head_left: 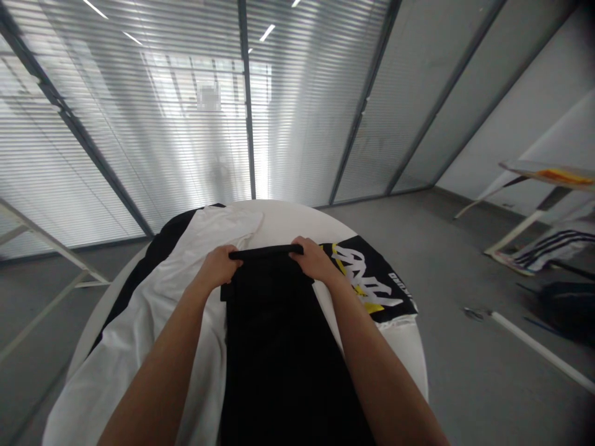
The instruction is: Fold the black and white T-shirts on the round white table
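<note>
A long black garment (pixel 283 347) lies flat over the table toward me, its far edge turned into a narrow fold. My left hand (pixel 219 267) is closed on the left end of that folded edge. At the other end, my right hand (pixel 313 259) pinches the same edge, so the fold stretches straight between both hands. I cannot make out what kind of garment it is. To its left spreads a rumpled white cloth (pixel 153 334) with black along its outer side. Beyond my right hand lies a folded black cloth (pixel 372 275) with white and yellow lettering.
Everything rests on a round white table (pixel 288 214). Behind it stands a glass partition with blinds (pixel 297 111). White metal legs (pixel 51 241) stand at left. At right are another table (pixel 548 170), striped fabric (pixel 553 248) and a white pole (pixel 539 347) near the floor.
</note>
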A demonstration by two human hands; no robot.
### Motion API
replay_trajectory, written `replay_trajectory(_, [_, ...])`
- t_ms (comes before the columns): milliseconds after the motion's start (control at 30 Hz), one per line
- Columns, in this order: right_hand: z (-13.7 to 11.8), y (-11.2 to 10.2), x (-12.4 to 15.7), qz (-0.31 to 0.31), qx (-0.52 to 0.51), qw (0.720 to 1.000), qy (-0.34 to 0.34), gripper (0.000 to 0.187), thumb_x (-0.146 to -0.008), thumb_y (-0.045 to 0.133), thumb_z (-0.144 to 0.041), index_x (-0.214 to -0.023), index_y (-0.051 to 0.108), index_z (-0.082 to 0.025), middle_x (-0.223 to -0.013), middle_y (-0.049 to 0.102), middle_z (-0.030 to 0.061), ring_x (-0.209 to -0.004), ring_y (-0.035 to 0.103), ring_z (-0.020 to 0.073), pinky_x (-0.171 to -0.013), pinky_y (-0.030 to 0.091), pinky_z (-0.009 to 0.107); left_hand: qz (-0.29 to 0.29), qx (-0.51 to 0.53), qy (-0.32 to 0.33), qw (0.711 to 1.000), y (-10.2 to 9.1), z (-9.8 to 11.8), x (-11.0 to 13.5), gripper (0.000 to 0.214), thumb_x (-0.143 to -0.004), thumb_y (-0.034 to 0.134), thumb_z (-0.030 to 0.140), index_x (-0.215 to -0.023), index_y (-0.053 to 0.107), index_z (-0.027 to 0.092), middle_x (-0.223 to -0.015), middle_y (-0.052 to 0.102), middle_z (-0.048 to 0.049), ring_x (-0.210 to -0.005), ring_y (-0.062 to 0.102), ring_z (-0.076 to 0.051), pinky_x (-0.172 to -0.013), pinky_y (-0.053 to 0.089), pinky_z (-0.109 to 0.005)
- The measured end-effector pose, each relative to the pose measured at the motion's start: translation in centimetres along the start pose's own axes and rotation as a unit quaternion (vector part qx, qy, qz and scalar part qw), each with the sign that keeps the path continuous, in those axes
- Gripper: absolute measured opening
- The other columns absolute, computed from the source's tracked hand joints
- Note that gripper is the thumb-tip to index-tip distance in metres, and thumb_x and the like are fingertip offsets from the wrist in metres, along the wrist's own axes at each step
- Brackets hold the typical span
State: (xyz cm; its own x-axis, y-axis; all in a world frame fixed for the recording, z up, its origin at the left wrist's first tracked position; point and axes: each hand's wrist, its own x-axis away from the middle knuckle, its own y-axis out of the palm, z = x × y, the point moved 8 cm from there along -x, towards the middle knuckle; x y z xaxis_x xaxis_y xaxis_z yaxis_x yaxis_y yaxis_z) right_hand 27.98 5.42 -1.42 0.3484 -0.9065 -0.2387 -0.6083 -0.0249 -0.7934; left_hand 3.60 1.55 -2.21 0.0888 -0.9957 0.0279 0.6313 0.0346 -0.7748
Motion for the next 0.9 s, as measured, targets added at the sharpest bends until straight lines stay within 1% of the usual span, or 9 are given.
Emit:
replay_trajectory(67, [-0.2, -0.7, -0.1, 0.037, -0.048, 0.998, -0.009, 0.011, -0.083, 0.056, -0.024, -0.094, 0.057, -0.022, -0.09, 0.059, 0.0018, -0.088, 0.055, 0.0177, -0.083, 0.041, 0.03, 0.031, 0.036, 0.005, 0.999, -0.6, 0.2, -0.1, 0.019, -0.073, 0.058, 0.03, -0.088, 0.067, 0.02, -0.074, 0.067, -0.0027, -0.064, 0.065, -0.021, -0.059, 0.051, -0.032])
replay_trajectory(133, [-0.7, -1.6, -0.2, 0.078, -0.109, 0.991, -0.025, 0.009, -0.081, 0.056, -0.024, -0.089, 0.056, -0.021, -0.088, 0.06, 0.0008, -0.086, 0.055, 0.0176, -0.082, 0.042, 0.03, 0.091, 0.032, 0.061, 0.993, -1.7, 1.1, 0.0, 0.017, -0.074, 0.059, 0.029, -0.086, 0.066, 0.021, -0.082, 0.068, -0.0036, -0.079, 0.065, -0.022, -0.074, 0.052, -0.035])
replay_trajectory(233, [-1.1, -2.9, -0.1, 0.128, -0.202, 0.97, -0.033, 0.011, -0.075, 0.058, -0.024, -0.085, 0.056, -0.02, -0.085, 0.061, 0.0002, -0.084, 0.055, 0.0173, -0.08, 0.042, 0.03, 0.197, 0.054, 0.145, 0.968, -3.5, 2.4, 0.7, 0.014, -0.077, 0.058, 0.029, -0.087, 0.065, 0.021, -0.098, 0.066, -0.0045, -0.1, 0.061, -0.022, -0.093, 0.047, -0.037])
replay_trajectory(333, [-0.9, -3.3, 0.0, 0.137, -0.263, 0.955, -0.018, 0.015, -0.07, 0.06, -0.025, -0.083, 0.059, -0.019, -0.084, 0.063, 0.0005, -0.082, 0.056, 0.0175, -0.079, 0.043, 0.031, 0.229, 0.102, 0.175, 0.952, -4.0, 2.6, 1.1, 0.016, -0.077, 0.058, 0.028, -0.091, 0.065, 0.022, -0.107, 0.063, -0.0048, -0.107, 0.058, -0.021, -0.093, 0.047, -0.035])
replay_trajectory(500, [0.3, -2.3, -0.2, 0.082, -0.272, 0.959, 0.0, 0.015, -0.066, 0.059, -0.023, -0.079, 0.062, -0.019, -0.083, 0.066, 0.0005, -0.082, 0.059, 0.0187, -0.081, 0.044, 0.032, 0.157, 0.075, 0.188, 0.967, -3.2, 2.5, 0.8, 0.015, -0.074, 0.06, 0.026, -0.088, 0.065, 0.021, -0.098, 0.064, -0.0035, -0.096, 0.06, -0.019, -0.086, 0.049, -0.033])
replay_trajectory(600, [0.9, -1.6, -0.4, 0.036, -0.276, 0.96, -0.005, 0.019, -0.062, 0.053, -0.02, -0.078, 0.063, -0.02, -0.087, 0.069, 0.0009, -0.086, 0.061, 0.0204, -0.084, 0.045, 0.034, 0.109, 0.056, 0.199, 0.972, -3.0, 2.6, 0.8, 0.015, -0.073, 0.06, 0.025, -0.087, 0.066, 0.021, -0.096, 0.065, -0.0033, -0.094, 0.06, -0.02, -0.087, 0.047, -0.034])
replay_trajectory(733, [1.6, -1.5, 0.1, -0.026, -0.271, 0.962, 0.003, 0.031, -0.054, 0.045, -0.014, -0.077, 0.065, -0.02, -0.091, 0.071, 0.002, -0.092, 0.062, 0.0228, -0.088, 0.046, 0.036, 0.012, 0.042, 0.214, 0.976, -2.8, 3.3, 1.7, 0.016, -0.071, 0.06, 0.024, -0.086, 0.067, 0.021, -0.093, 0.067, -0.0021, -0.092, 0.061, -0.02, -0.088, 0.046, -0.035])
replay_trajectory(833, [1.4, -1.6, 1.1, -0.124, -0.249, 0.961, -0.013, 0.037, -0.051, 0.043, -0.011, -0.078, 0.068, -0.019, -0.092, 0.071, 0.0029, -0.094, 0.063, 0.0235, -0.088, 0.046, 0.034, -0.075, 0.038, 0.214, 0.973, -2.5, 4.0, 2.7, 0.019, -0.073, 0.056, 0.023, -0.087, 0.068, 0.022, -0.093, 0.068, -0.0007, -0.092, 0.061, -0.02, -0.087, 0.046, -0.034])
replay_trajectory(900, [1.4, -1.6, 1.6, -0.18, -0.206, 0.962, -0.01, 0.04, -0.053, 0.044, -0.01, -0.083, 0.07, -0.019, -0.092, 0.071, 0.003, -0.092, 0.063, 0.023, -0.087, 0.046, 0.033, -0.089, 0.042, 0.205, 0.974, -2.6, 4.3, 2.8, 0.021, -0.075, 0.05, 0.022, -0.087, 0.068, 0.022, -0.092, 0.069, -0.0007, -0.091, 0.062, -0.02, -0.085, 0.046, -0.033])
